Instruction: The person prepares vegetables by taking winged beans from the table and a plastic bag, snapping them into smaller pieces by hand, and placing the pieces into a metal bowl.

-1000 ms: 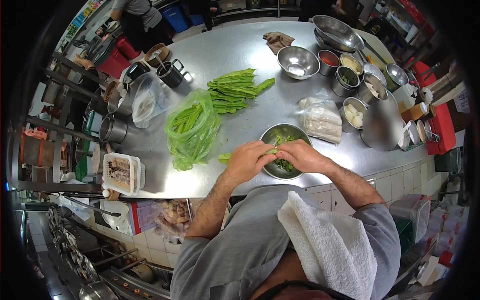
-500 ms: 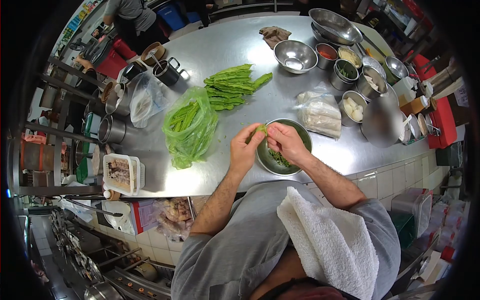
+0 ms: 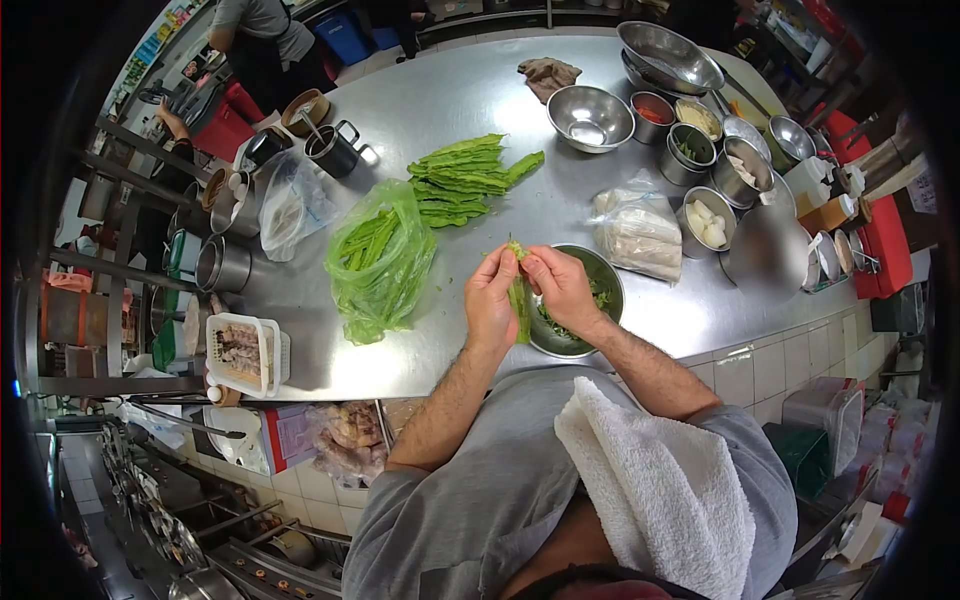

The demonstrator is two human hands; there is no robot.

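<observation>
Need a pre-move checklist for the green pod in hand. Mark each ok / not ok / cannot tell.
1. Pod held: ok. The left hand and right hand both pinch the green pod near its top.
2. Pod over bowl: not ok. It hangs mostly left of the metal bowl.
3. Room in bowl: ok. Bare wall shows above the green pieces.
4. More pods: ok. A pile of pods lies on the table, with others in the green bag.
5. Pod undamaged at the pinch: cannot tell, fingers cover it.
</observation>
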